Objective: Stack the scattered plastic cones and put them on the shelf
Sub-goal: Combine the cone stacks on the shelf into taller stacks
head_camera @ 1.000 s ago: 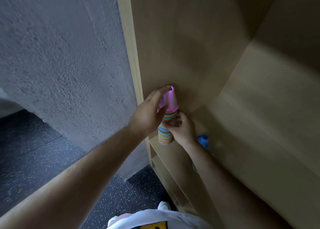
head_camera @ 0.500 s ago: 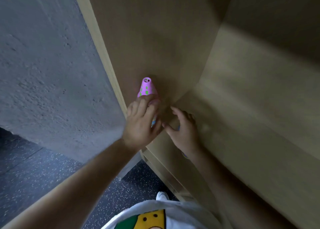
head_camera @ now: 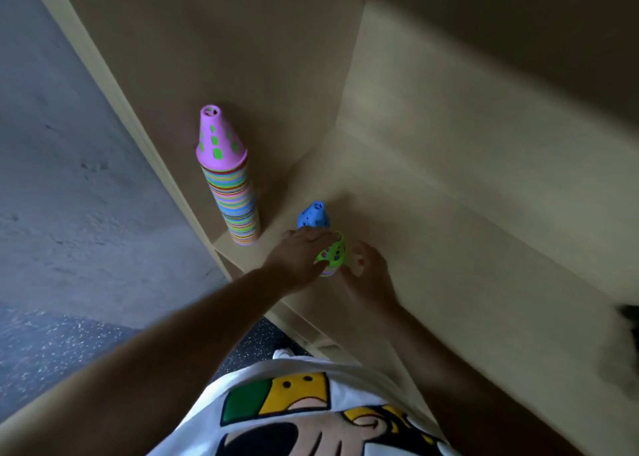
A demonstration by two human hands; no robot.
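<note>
A tall stack of striped plastic cones [head_camera: 238, 210], topped by a pink cone [head_camera: 219, 137] with green spots, stands free on the wooden shelf [head_camera: 432, 248] near its left wall. To its right stands a blue cone [head_camera: 314, 215]. In front of the blue one is a green cone [head_camera: 333, 253] on a short stack. My left hand [head_camera: 299, 253] grips the green cone from above and the left. My right hand [head_camera: 366, 270] curls against its right side.
The shelf's left side panel [head_camera: 242, 58] rises right behind the tall stack, and the back panel [head_camera: 484, 92] lies to the right. A grey concrete wall [head_camera: 69, 144] and speckled dark floor [head_camera: 52, 345] are on the left. A lower shelf edge [head_camera: 304, 327] shows below my arms.
Both hands have let go of the tall pink-topped stack, which now stands alone. They have moved right and toward me onto the green cone.
</note>
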